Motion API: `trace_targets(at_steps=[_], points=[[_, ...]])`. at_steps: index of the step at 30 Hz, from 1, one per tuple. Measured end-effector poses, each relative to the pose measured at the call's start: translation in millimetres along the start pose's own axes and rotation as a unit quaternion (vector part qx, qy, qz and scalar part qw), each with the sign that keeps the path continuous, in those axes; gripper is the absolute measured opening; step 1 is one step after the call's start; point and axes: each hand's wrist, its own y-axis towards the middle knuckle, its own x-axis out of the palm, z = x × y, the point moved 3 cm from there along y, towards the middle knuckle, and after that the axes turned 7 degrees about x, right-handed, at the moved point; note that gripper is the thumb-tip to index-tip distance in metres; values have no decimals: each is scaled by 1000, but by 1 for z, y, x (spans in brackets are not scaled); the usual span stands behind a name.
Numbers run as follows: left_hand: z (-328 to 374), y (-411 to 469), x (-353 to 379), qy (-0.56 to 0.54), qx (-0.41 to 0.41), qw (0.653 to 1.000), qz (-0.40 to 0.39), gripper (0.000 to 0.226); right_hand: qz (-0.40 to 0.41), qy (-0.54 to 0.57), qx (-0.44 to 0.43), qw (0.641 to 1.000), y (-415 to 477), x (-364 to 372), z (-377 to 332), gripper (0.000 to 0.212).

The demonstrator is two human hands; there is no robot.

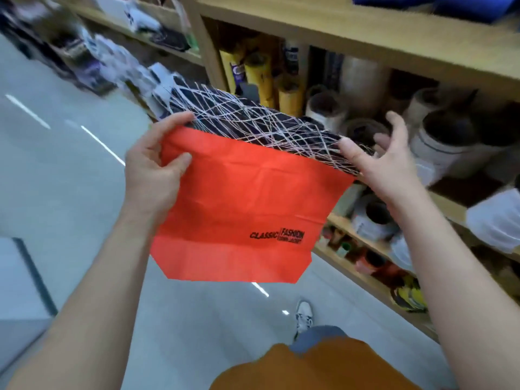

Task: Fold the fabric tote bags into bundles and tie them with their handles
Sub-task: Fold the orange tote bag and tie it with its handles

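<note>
An orange-red tote bag (pixel 239 198) with a black, white-lined top band hangs flat in the air in front of the wooden shelf (pixel 337 32), printed side toward the person. The left hand (pixel 149 170) is at the bag corner farther from the shelf, and it pinches that corner: thumb on the orange front, forefinger curled over the top edge. The right hand (pixel 382 164) is at the corner nearest the shelf. Its thumb lies on the patterned band and its fingers (pixel 395 122) are spread and loosely bent behind it — whether they touch the cloth cannot be told. Yellow rolls (pixel 259 77) stand on the shelf, and the grey floor (pixel 70 178) and a white shoe (pixel 304 315) lie in front of it.
</note>
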Motion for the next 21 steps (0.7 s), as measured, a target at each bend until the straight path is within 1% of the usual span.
trace_targets(at_steps=[1, 3, 4, 5, 6, 7, 8, 9, 12, 13, 15, 17, 18, 19, 20, 21], points=[[-9, 9, -8, -14, -9, 1000, 12, 63, -9, 4, -1, 1000, 10, 6, -3, 109], [-23, 29, -25, -53, -20, 998, 40, 64, -49, 47, -13, 998, 28, 19, -14, 92], [-29, 39, -31, -75, -23, 996, 52, 65, -77, 79, -24, 994, 33, 26, -23, 79], [-33, 49, -35, -93, -24, 993, 63, 64, -83, 97, -54, 990, 38, 30, -34, 63], [-37, 59, -38, -106, -24, 991, 74, 64, -59, 105, -100, 988, 42, 32, -48, 45], [-40, 70, -39, -114, -23, 990, 85, 62, -25, 115, -147, 982, 45, 31, -63, 32], [-42, 81, -39, -120, -21, 988, 94, 60, 6, 135, -188, 973, 49, 29, -78, 29], [-44, 93, -37, -124, -19, 987, 101, 58, 35, 147, -228, 962, 55, 25, -94, 30], [-48, 134, -25, -116, -8, 986, 122, 53, 115, 113, -330, 930, 73, 15, -139, 31], [-48, 151, -20, -101, 2, 987, 124, 52, 139, 98, -349, 922, 80, 14, -152, 29], [-48, 192, -12, -45, 27, 991, 119, 52, 198, 84, -357, 909, 100, 12, -172, 24], [-45, 235, -5, 57, 59, 991, 111, 58, 264, 75, -344, 898, 124, 9, -188, 17], [-42, 253, -2, 128, 89, 983, 99, 61, 299, 72, -337, 890, 135, 6, -196, 17], [-38, 267, 4, 186, 134, 971, 69, 62, 331, 70, -331, 881, 146, 3, -203, 17], [-35, 279, 12, 214, 186, 959, 15, 61, 362, 69, -325, 871, 155, -1, -209, 19], [-34, 286, 22, 212, 227, 948, -67, 60, 388, 66, -315, 864, 163, -5, -214, 19]])
